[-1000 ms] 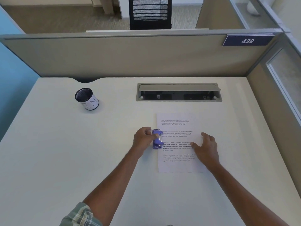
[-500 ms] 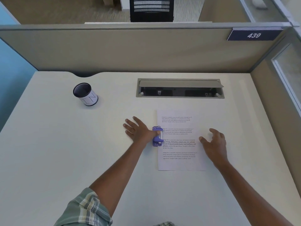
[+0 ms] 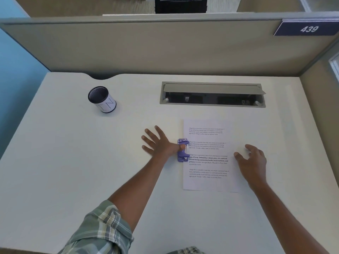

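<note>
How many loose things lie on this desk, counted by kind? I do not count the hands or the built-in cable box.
Printed sheet of paper: 1
Purple hole punch: 1
Mesh cup: 1
Total: 3

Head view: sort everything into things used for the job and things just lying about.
In use: hole punch, pressed by the left hand; printed sheet, right hand at its edge.
Lying about: pen cup; cable hatch; number plate on the partition.
</note>
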Tool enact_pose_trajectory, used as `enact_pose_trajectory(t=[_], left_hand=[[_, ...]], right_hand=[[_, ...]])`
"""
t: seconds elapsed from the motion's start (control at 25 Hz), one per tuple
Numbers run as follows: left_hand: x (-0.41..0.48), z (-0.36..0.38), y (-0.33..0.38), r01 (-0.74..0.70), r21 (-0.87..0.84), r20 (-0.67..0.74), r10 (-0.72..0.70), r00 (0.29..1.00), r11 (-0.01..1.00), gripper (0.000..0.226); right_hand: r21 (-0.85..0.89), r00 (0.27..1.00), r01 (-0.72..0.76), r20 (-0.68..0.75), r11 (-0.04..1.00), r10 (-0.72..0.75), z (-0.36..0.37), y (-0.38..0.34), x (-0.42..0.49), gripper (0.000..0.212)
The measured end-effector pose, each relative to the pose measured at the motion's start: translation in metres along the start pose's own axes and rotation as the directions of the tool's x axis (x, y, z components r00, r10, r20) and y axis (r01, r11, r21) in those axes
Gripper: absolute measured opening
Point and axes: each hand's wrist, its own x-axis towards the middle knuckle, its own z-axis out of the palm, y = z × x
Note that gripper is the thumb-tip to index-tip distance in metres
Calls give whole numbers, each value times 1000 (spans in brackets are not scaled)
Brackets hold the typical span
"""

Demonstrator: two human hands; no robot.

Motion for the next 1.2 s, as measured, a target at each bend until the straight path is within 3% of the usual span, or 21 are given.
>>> enact_pose_trajectory(t=[0.32, 0.92, 1.04, 1.2], left_hand=[[-9, -8, 7, 16, -20, 18, -15, 1000, 1000, 157], [-35, -4, 9, -139, -42, -36, 138, 990, 989, 89], [-46, 5, 6, -232, -40, -100, 227, 969, 972, 83], [-83, 40, 6, -496, 75, -178, 501, 847, 865, 68]], right_hand=[[20, 999, 9, 34, 1000, -10, -3, -1, -6, 55], [4, 999, 29, 24, 1000, -29, -10, 3, -37, 49], [11, 999, 30, 29, 1000, -30, -11, 9, -48, 49], [20, 999, 14, 30, 1000, -14, -12, 17, -63, 47]])
